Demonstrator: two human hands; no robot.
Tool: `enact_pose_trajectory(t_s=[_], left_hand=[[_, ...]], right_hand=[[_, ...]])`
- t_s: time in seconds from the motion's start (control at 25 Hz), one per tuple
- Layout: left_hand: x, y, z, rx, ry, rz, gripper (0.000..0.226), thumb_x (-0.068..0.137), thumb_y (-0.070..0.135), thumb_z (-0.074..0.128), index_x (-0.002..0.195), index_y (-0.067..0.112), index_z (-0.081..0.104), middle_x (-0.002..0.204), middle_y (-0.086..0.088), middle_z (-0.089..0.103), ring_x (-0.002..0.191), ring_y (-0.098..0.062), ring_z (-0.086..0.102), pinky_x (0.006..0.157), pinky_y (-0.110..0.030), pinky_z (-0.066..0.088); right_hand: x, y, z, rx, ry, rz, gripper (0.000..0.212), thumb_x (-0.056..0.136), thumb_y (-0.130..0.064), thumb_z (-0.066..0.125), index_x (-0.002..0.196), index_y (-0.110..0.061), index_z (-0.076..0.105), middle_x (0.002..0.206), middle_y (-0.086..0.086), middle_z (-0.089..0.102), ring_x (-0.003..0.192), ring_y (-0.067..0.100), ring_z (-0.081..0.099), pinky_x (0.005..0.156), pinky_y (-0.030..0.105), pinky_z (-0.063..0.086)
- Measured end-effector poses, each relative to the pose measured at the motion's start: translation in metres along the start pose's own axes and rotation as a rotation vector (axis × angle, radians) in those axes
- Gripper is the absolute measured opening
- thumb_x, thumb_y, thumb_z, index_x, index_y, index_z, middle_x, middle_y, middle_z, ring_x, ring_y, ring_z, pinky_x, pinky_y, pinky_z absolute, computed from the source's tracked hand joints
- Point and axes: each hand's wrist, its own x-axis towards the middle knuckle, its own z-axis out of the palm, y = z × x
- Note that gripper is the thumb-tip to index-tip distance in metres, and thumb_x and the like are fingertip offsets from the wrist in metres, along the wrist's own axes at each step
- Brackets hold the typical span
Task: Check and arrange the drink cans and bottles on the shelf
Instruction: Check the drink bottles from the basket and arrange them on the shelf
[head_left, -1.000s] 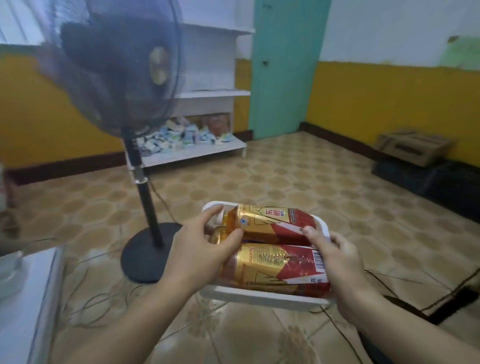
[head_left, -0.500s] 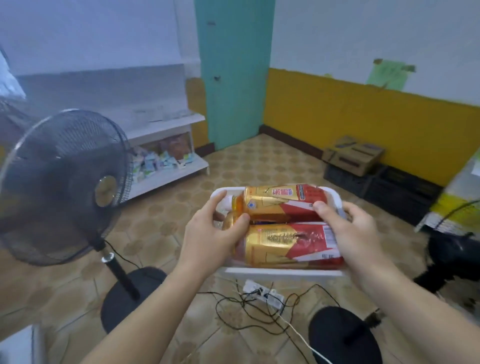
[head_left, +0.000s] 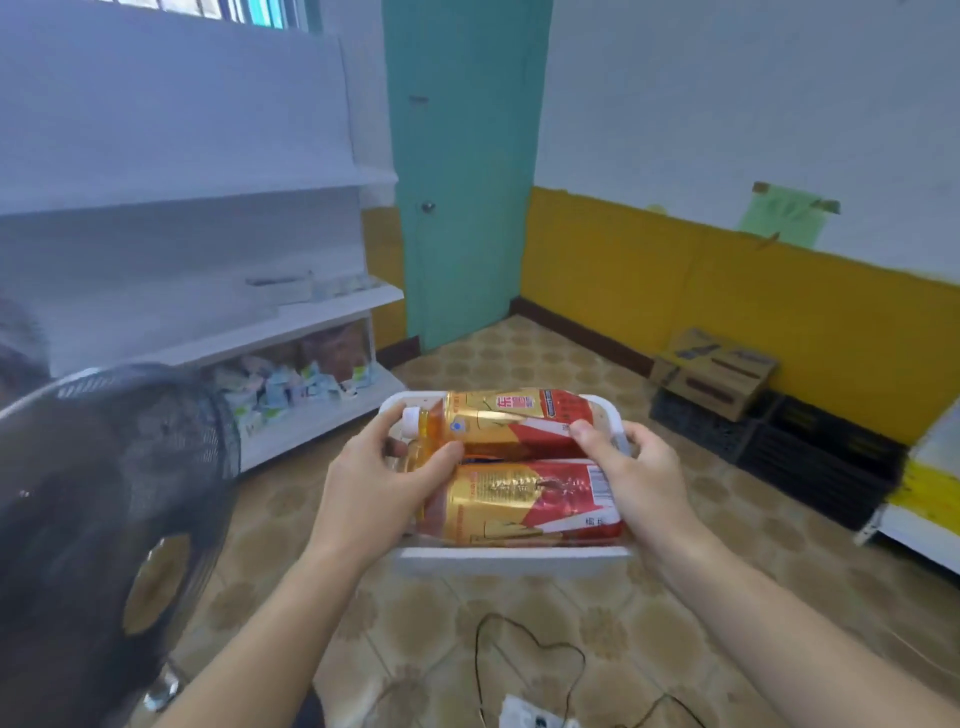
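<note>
Where the white shelf unit (head_left: 291, 312) stands against the left wall, we note small cartons heaped on its lowest board, blurred. Right of it, a teal door (head_left: 457, 171). Black fan head (head_left: 104, 493) fills the lower left, close to the camera. Along the yellow-banded right wall: black crates (head_left: 810, 447) with a cardboard box (head_left: 717, 369) on top. Patterned tile floor (head_left: 519, 649), a dark cord looping across it.

We carry a white tray (head_left: 514, 558) out in front, above the floor. Two drink bottles lie in it on their sides, side by side, caps pointing left: far bottle (head_left: 514, 421), near bottle (head_left: 524, 504), both gold and red.

Left hand (head_left: 374, 499) grips the tray's left end, thumb curled over the bottle necks. Right hand (head_left: 634, 478) grips the right end, thumb pressed on the far bottle's label.
</note>
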Motion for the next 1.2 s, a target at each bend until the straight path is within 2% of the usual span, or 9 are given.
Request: enact_pose_trajectory(t_s=[0.08, 0.2, 0.28, 0.36, 0.44, 0.68, 0.84, 1.0, 1.2], left_hand=[[0.058, -0.007, -0.005, -0.028, -0.038, -0.008, 0.078, 0.059, 0.075, 0.072, 0.130, 0.052, 0.051, 0.099, 0.010, 0.067, 0.093, -0.011, 0.069, 0.086, -0.044, 0.058], [0.144, -0.009, -0.004, -0.059, -0.125, 0.013, 0.069, 0.059, 0.075, 0.075, 0.123, 0.061, 0.049, 0.101, 0.010, 0.066, 0.092, -0.014, 0.070, 0.081, -0.045, 0.061], [0.196, -0.008, 0.005, -0.080, -0.178, 0.021, 0.063, 0.062, 0.071, 0.077, 0.119, 0.063, 0.050, 0.101, 0.009, 0.065, 0.091, -0.014, 0.071, 0.079, -0.044, 0.061], [0.249, -0.010, 0.022, -0.090, -0.197, 0.024, 0.064, 0.061, 0.072, 0.077, 0.119, 0.063, 0.050, 0.102, 0.009, 0.064, 0.090, -0.014, 0.071, 0.078, -0.044, 0.062], [0.305, -0.014, 0.046, -0.094, -0.197, 0.027, 0.066, 0.058, 0.077, 0.074, 0.118, 0.066, 0.048, 0.102, 0.009, 0.063, 0.089, -0.014, 0.072, 0.076, -0.044, 0.062], [0.490, -0.017, 0.153, -0.076, -0.247, 0.090, 0.064, 0.065, 0.068, 0.077, 0.122, 0.058, 0.052, 0.095, 0.008, 0.066, 0.078, -0.011, 0.074, 0.062, -0.039, 0.063], [0.634, 0.014, 0.234, -0.055, -0.259, 0.139, 0.064, 0.069, 0.066, 0.076, 0.127, 0.055, 0.051, 0.099, 0.013, 0.063, 0.084, -0.009, 0.070, 0.065, -0.032, 0.061], [0.749, 0.035, 0.300, -0.078, -0.298, 0.157, 0.073, 0.060, 0.078, 0.072, 0.127, 0.059, 0.048, 0.102, 0.012, 0.064, 0.085, -0.013, 0.073, 0.069, -0.042, 0.063], [0.885, 0.042, 0.407, -0.076, -0.410, 0.177, 0.074, 0.062, 0.074, 0.074, 0.128, 0.055, 0.050, 0.100, 0.014, 0.063, 0.081, -0.012, 0.074, 0.067, -0.042, 0.063]], right_hand=[[0.043, -0.007, 0.031, 0.028, 0.034, -0.021, 0.044, 0.090, -0.040, 0.077, 0.123, -0.019, 0.058, 0.104, 0.007, 0.076, 0.069, 0.016, 0.078, 0.054, 0.025, 0.059], [0.113, -0.024, 0.060, 0.023, 0.060, -0.054, 0.059, 0.089, -0.044, 0.077, 0.141, -0.041, 0.048, 0.132, -0.003, 0.059, 0.099, 0.023, 0.075, 0.069, 0.033, 0.063], [0.159, -0.035, 0.070, 0.021, 0.066, -0.058, 0.046, 0.091, -0.042, 0.076, 0.133, -0.041, 0.059, 0.127, -0.004, 0.066, 0.104, 0.026, 0.074, 0.073, 0.037, 0.064], [0.208, -0.045, 0.075, 0.031, 0.060, -0.025, 0.028, 0.093, -0.037, 0.075, 0.119, -0.029, 0.070, 0.103, 0.002, 0.080, 0.090, 0.026, 0.079, 0.069, 0.035, 0.063], [0.262, -0.050, 0.079, 0.051, 0.060, 0.003, 0.020, 0.095, -0.030, 0.073, 0.113, -0.022, 0.072, 0.087, 0.003, 0.082, 0.076, 0.025, 0.080, 0.058, 0.028, 0.060], [0.451, -0.043, 0.071, 0.120, 0.183, 0.007, 0.015, 0.094, -0.028, 0.075, 0.108, -0.025, 0.072, 0.083, 0.000, 0.081, 0.071, 0.020, 0.079, 0.052, 0.023, 0.057], [0.603, -0.070, 0.049, 0.119, 0.255, -0.018, 0.020, 0.093, -0.032, 0.076, 0.111, -0.024, 0.075, 0.089, -0.002, 0.082, 0.077, 0.018, 0.080, 0.064, 0.029, 0.059], [0.721, -0.092, 0.028, 0.129, 0.287, -0.007, 0.016, 0.093, -0.032, 0.076, 0.107, -0.025, 0.074, 0.088, -0.002, 0.082, 0.076, 0.020, 0.080, 0.061, 0.030, 0.059], [0.870, -0.084, -0.005, 0.141, 0.388, 0.018, 0.012, 0.093, -0.029, 0.076, 0.104, -0.025, 0.073, 0.085, 0.000, 0.081, 0.074, 0.024, 0.080, 0.060, 0.033, 0.060]])
